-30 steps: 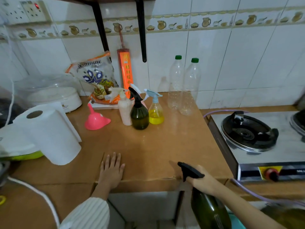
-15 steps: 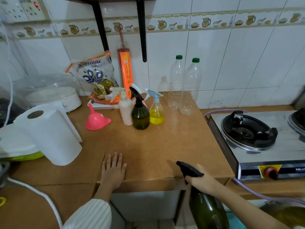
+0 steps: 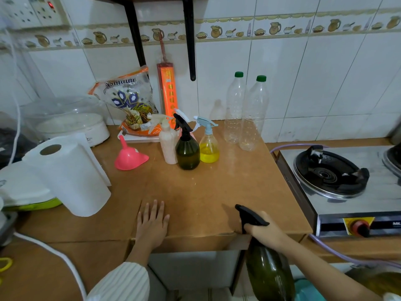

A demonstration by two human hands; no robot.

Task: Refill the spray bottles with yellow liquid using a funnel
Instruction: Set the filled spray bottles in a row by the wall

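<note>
**Dark bottle in your right hand at the counter's front edge**

Your right hand grips a dark green spray bottle by its neck, fingers curled just under the black trigger head. The bottle hangs below and in front of the counter, its trigger head level with the front edge. Your left hand lies flat on the counter near that edge, fingers straight and slightly spread, holding nothing.

Farther back on the counter you have three more spray bottles close together: a white one, a second dark green one with a black trigger, and a clear one with a pale blue trigger, about a third full of yellow liquid. The pink funnel rests mouth-down just left of them, spout tilted up. Two clear plastic bottles with green caps stand by the tiled wall to their right.

A paper towel roll sits at your left, a gas stove at your right.
</note>
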